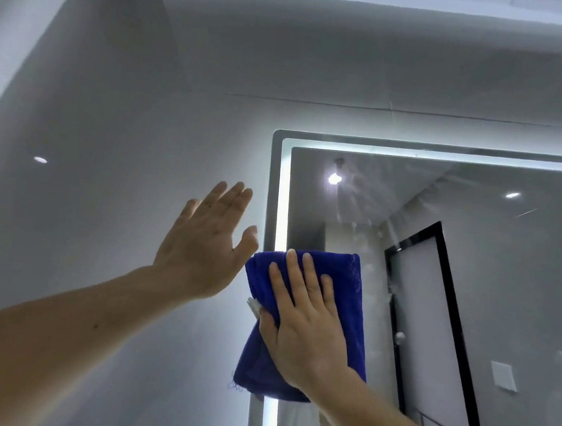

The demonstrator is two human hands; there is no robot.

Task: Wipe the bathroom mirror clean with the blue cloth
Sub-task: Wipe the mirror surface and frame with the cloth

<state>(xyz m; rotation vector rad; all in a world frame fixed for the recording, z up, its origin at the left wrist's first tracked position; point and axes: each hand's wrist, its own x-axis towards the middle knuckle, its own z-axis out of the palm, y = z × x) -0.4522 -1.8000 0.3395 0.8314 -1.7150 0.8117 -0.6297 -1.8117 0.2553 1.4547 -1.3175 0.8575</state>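
A folded blue cloth (351, 285) lies flat against the left edge of the bathroom mirror (408, 202), over its lit border strip. My right hand (304, 322) presses on the cloth with straight, spread fingers. My left hand (207, 240) is flat on the grey wall just left of the mirror frame, fingers straight and together, thumb near the cloth's upper corner. Smears and pale spots show on the glass above and to the right of the cloth.
The mirror has a glowing white band (284, 193) along its left and top edges. Its glass reflects a black-framed door (432, 319), a wall plate (502, 376) and ceiling lights. Grey wall (111, 132) fills the left and top of the view.
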